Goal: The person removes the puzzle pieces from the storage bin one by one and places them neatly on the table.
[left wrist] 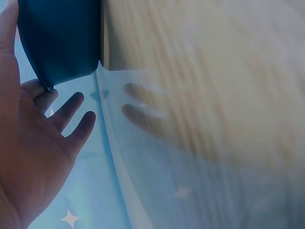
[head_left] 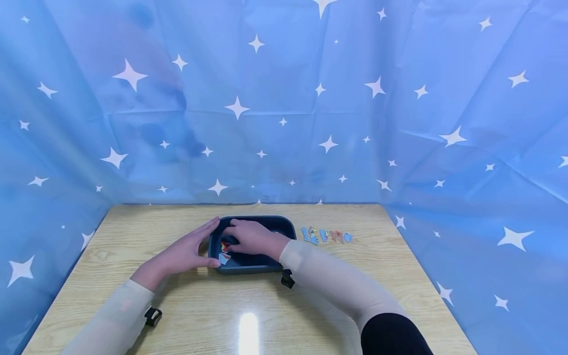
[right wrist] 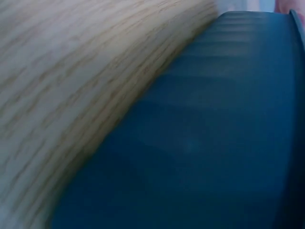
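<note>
A dark blue tray [head_left: 253, 269] with raised sides stands on the table. My left hand [head_left: 184, 252] holds its left end, thumb at the near corner and fingertips at the far one. In the left wrist view, fingers of the left hand [left wrist: 43, 143] meet the tray's corner [left wrist: 59, 43], while others stick out past it. My right hand [head_left: 254, 237] reaches down inside the tray, fingers bent and apart from the thumb. Beside its thumb lies a red and yellow puzzle piece [head_left: 225, 246], with a light blue piece [head_left: 224, 259] just nearer. The right wrist view shows mostly the tray's outer wall [right wrist: 200, 129].
Right of the tray, a row of several small puzzle pieces [head_left: 325, 235], blue, orange and yellow, lies on the wooden table [head_left: 199, 315]. A blue curtain [head_left: 284, 138] with white stars hangs behind the table and along both sides.
</note>
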`<state>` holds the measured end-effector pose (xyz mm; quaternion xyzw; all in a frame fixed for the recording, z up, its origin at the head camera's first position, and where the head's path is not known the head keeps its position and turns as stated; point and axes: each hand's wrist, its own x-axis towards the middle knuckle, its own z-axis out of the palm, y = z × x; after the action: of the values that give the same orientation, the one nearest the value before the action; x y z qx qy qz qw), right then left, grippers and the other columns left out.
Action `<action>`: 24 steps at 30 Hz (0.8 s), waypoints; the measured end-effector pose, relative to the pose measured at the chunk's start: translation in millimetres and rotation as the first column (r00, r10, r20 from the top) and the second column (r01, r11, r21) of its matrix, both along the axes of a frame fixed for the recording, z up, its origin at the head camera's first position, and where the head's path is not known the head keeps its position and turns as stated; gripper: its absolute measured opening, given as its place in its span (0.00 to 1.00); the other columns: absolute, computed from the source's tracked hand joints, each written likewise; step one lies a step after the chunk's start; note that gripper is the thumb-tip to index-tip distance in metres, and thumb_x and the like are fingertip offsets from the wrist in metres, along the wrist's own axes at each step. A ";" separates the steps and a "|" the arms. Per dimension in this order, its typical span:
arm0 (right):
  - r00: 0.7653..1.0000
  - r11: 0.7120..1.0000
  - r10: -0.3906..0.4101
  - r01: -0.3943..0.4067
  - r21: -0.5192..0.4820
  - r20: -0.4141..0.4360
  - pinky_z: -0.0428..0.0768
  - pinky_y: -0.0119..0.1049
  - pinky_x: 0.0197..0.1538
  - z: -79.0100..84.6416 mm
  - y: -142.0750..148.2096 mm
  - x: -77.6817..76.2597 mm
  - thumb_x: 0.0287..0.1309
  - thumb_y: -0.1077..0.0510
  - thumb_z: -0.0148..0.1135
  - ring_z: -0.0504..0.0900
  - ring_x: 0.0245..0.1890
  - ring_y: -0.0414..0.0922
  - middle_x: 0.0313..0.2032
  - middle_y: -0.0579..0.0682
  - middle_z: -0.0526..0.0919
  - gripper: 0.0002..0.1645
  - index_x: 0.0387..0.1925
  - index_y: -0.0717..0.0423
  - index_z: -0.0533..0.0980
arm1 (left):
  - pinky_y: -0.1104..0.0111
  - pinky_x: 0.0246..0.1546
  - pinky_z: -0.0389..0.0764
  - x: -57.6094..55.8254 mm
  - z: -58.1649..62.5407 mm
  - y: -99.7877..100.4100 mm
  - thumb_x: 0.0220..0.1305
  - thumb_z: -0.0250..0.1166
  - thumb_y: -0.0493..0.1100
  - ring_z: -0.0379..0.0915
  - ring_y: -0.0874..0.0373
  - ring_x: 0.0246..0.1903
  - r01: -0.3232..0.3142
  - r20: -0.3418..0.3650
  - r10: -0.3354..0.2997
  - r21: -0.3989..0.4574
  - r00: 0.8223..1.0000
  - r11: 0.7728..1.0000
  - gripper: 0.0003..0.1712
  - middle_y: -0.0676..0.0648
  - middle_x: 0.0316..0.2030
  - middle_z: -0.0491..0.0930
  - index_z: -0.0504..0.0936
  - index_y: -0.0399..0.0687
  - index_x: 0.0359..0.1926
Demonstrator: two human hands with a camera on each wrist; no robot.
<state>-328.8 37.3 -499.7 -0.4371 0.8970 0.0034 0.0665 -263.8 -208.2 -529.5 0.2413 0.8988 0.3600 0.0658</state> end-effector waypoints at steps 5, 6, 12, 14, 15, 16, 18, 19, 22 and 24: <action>0.999 0.998 0.034 -0.033 0.045 -0.030 0.81 0.32 0.45 -6.2 -6.7 -2.0 0.78 0.40 0.70 0.77 0.38 0.35 0.48 0.42 0.81 0.29 0.73 0.43 0.82 | 0.33 0.79 0.59 -0.9 -1.6 -0.1 0.66 0.81 0.63 0.44 0.34 0.86 0.001 -0.003 -0.001 -0.006 1.000 1.000 0.68 0.45 0.90 0.44 0.48 0.51 0.91; 0.998 0.998 0.044 -0.042 0.051 -0.038 0.81 0.32 0.45 -7.6 -7.8 -2.4 0.78 0.40 0.69 0.78 0.38 0.35 0.47 0.42 0.81 0.28 0.72 0.43 0.82 | 0.33 0.79 0.59 -0.9 -1.6 -0.1 0.65 0.81 0.63 0.44 0.34 0.86 0.000 -0.004 0.000 -0.006 1.000 1.000 0.68 0.44 0.90 0.44 0.48 0.51 0.91; 0.997 0.997 0.059 -0.057 0.046 -0.043 0.81 0.31 0.43 -12.8 -10.2 -4.4 0.77 0.40 0.70 0.77 0.37 0.35 0.46 0.41 0.80 0.25 0.68 0.43 0.85 | 0.33 0.80 0.59 -0.7 -1.1 0.6 0.65 0.81 0.63 0.44 0.34 0.86 -0.001 -0.005 0.001 -0.006 1.000 1.000 0.68 0.45 0.90 0.44 0.48 0.52 0.91; 0.998 0.998 0.059 -0.058 0.039 -0.036 0.80 0.31 0.43 -13.4 -9.7 -5.3 0.77 0.40 0.70 0.77 0.37 0.35 0.46 0.41 0.80 0.26 0.68 0.44 0.86 | 0.34 0.80 0.59 -1.0 -1.2 0.6 0.65 0.81 0.63 0.44 0.34 0.86 0.001 -0.006 -0.001 -0.008 1.000 1.000 0.68 0.45 0.90 0.44 0.48 0.51 0.91; 0.998 0.998 0.060 -0.059 0.035 -0.033 0.80 0.30 0.43 -13.6 -9.4 -5.7 0.77 0.40 0.70 0.77 0.37 0.35 0.46 0.41 0.80 0.26 0.68 0.44 0.86 | 0.34 0.80 0.59 -1.1 -1.3 0.6 0.65 0.81 0.63 0.45 0.34 0.86 0.000 -0.005 0.000 -0.008 1.000 1.000 0.69 0.45 0.90 0.44 0.48 0.51 0.91; 0.998 0.998 0.063 -0.062 0.032 -0.029 0.80 0.30 0.43 -13.7 -9.2 -6.1 0.77 0.40 0.70 0.77 0.37 0.35 0.46 0.41 0.80 0.26 0.68 0.44 0.85 | 0.34 0.80 0.59 -1.1 -1.4 0.6 0.65 0.81 0.62 0.45 0.34 0.86 0.000 -0.005 0.000 -0.007 1.000 1.000 0.69 0.45 0.90 0.44 0.47 0.51 0.91; 0.998 0.998 0.065 -0.064 0.025 -0.019 0.80 0.30 0.44 -13.2 -8.6 -6.5 0.76 0.40 0.71 0.77 0.37 0.35 0.47 0.42 0.80 0.27 0.69 0.44 0.85 | 0.34 0.80 0.59 -1.2 -1.5 0.6 0.65 0.81 0.62 0.45 0.34 0.86 0.001 -0.005 -0.001 -0.006 1.000 1.000 0.69 0.44 0.90 0.44 0.47 0.51 0.91; 0.998 0.998 0.066 -0.065 0.022 -0.014 0.80 0.30 0.44 -12.8 -8.3 -6.7 0.76 0.40 0.71 0.77 0.37 0.35 0.47 0.42 0.80 0.27 0.69 0.43 0.85 | 0.34 0.80 0.59 -1.1 -1.4 0.6 0.65 0.81 0.62 0.45 0.34 0.86 0.001 -0.005 -0.001 -0.005 1.000 1.000 0.69 0.44 0.90 0.44 0.47 0.51 0.91; 0.997 0.997 0.072 -0.072 0.014 0.003 0.80 0.30 0.46 -12.0 -8.2 -7.3 0.76 0.41 0.72 0.77 0.39 0.35 0.48 0.42 0.80 0.26 0.68 0.44 0.86 | 0.34 0.79 0.59 -1.2 -1.4 0.9 0.65 0.81 0.62 0.45 0.34 0.86 0.003 -0.004 -0.003 -0.001 1.000 1.000 0.69 0.44 0.90 0.44 0.48 0.51 0.91; 0.997 0.997 0.075 -0.075 0.008 0.012 0.80 0.30 0.46 -11.5 -8.4 -7.6 0.76 0.41 0.72 0.77 0.40 0.35 0.48 0.42 0.81 0.26 0.68 0.44 0.86 | 0.34 0.79 0.60 -1.4 -1.3 1.1 0.65 0.81 0.62 0.45 0.34 0.86 0.002 -0.002 -0.002 0.000 1.000 1.000 0.69 0.45 0.90 0.44 0.48 0.51 0.91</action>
<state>-336.4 28.9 -511.2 -0.4701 0.8795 0.0071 0.0734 -265.2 -207.1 -530.8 0.2428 0.8985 0.3599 0.0651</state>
